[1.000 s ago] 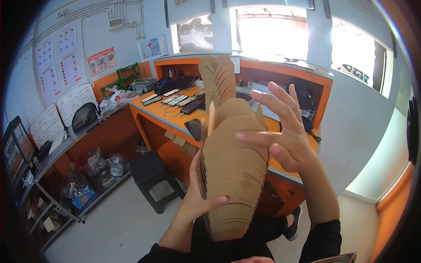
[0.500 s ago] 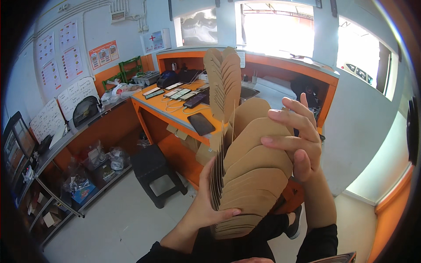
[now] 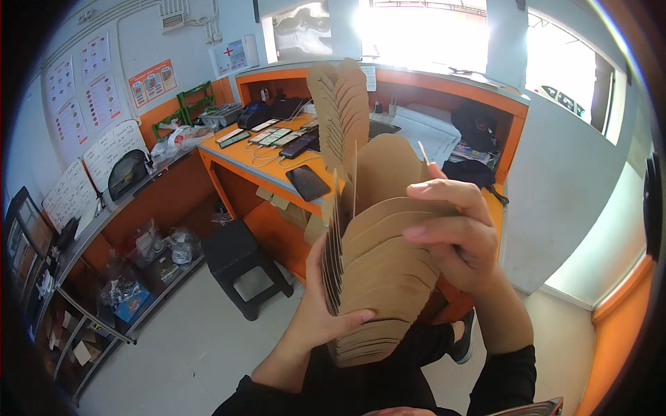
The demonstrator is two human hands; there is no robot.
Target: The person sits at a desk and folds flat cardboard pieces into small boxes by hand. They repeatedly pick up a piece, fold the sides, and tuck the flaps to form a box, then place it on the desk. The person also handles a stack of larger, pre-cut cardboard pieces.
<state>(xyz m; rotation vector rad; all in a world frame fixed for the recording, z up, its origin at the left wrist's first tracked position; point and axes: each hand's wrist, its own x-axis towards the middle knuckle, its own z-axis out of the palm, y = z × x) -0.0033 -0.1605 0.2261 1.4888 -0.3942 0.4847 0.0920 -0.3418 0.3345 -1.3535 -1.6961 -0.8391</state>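
Note:
In front of me stands a nested stack of brown kraft paper boxes (image 3: 388,277), their rounded flaps fanned out in layers. My left hand (image 3: 309,312) grips the lower left side of the stack, thumb across the front and the other fingers hidden behind it. At the upper right edge, my right hand (image 3: 465,236) has its fingers bent round a flap, one finger behind it and others in front. A tall fan of paired flaps (image 3: 340,104) rises at the far end of the stack.
Beyond the stack is an orange desk (image 3: 239,163) with several phones, cables and a dark tablet (image 3: 308,182). A black stool (image 3: 243,263) stands on the floor left of me. Metal shelving (image 3: 166,291) with plastic bags lines the left wall.
My right hand's spread fingers have closed in on the flap edge. The stack has shifted slightly left and up in view, with my left hand still gripping it.

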